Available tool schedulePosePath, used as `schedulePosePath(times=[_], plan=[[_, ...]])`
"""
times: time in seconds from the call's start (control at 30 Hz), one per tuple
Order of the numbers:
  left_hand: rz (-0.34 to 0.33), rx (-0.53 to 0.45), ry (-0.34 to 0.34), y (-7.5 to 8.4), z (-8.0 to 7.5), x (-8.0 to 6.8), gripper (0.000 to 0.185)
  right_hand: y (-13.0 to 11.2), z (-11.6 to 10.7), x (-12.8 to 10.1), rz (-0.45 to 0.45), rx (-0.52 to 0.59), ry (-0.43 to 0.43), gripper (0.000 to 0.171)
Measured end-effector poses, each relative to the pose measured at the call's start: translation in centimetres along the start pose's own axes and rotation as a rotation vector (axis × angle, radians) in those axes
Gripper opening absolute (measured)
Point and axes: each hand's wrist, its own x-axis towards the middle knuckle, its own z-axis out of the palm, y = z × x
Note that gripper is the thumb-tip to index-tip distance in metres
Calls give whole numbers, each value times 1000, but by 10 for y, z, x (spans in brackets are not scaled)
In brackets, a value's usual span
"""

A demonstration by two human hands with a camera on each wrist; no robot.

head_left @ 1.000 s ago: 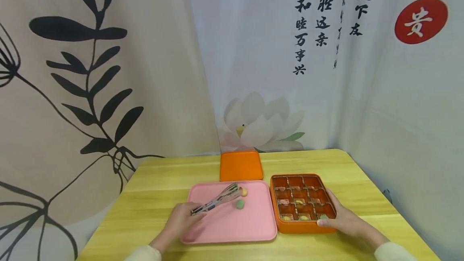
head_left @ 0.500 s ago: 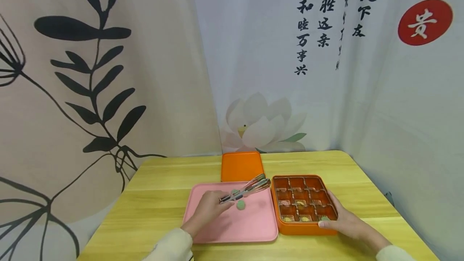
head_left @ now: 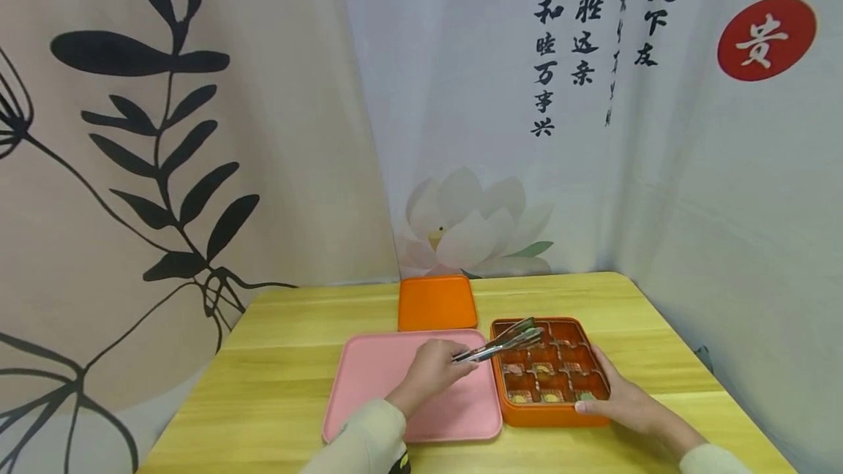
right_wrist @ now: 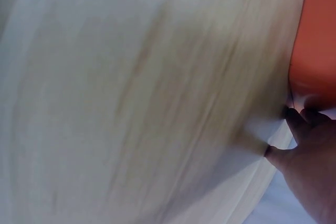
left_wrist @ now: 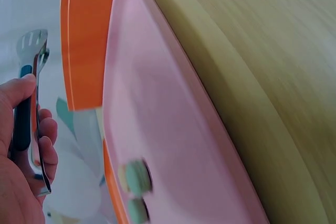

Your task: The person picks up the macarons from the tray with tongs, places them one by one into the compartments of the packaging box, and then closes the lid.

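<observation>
My left hand (head_left: 429, 371) grips metal tongs (head_left: 490, 350) with dark handles. Their heads reach over the back-left compartments of the orange box (head_left: 556, 417); I cannot tell whether anything is between them. Inside the box a clear divider forms several compartments, some with small pink, yellow and green pieces. My right hand (head_left: 626, 401) holds the box at its front right corner, thumb on the front and fingers along the right side. Macarons (left_wrist: 138, 177), green and yellowish, lie on the pink tray (head_left: 454, 424) in the left wrist view; my left hand and arm hide them in the head view.
An orange lid (head_left: 437, 302) lies behind the tray, near the back of the wooden table (head_left: 276, 364). Tray and box stand side by side. Behind the table hangs a printed curtain (head_left: 316, 130) with leaves, a lotus and writing.
My left hand has carried the tongs rightwards from over the tray to over the box. My right hand has stayed at the box's corner.
</observation>
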Motion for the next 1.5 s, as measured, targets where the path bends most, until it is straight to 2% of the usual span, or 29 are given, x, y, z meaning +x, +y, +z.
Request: schedulePosePath(times=[0.23,0.37,0.43,0.73,1.07,1.23,1.5], plan=[[23,24,-66,23,21,16,13,-3,-1,1,-20,7,1,115],[0,43,-86,33,29,21,27,-6,0,1,-20,-4,14,115],[-9,58,-93,36,33,23,32,-6,0,1,-24,-4,16,115],[-7,66,-106,38,48,23,24,-2,1,-1,-27,-31,13,113],[-30,73,-80,36,42,23,32,1,0,2,-8,-9,2,115],[-16,84,-47,32,36,22,32,0,-2,2,1,8,-17,114],[26,49,-20,22,22,17,13,-1,-3,3,-1,-8,-19,113]])
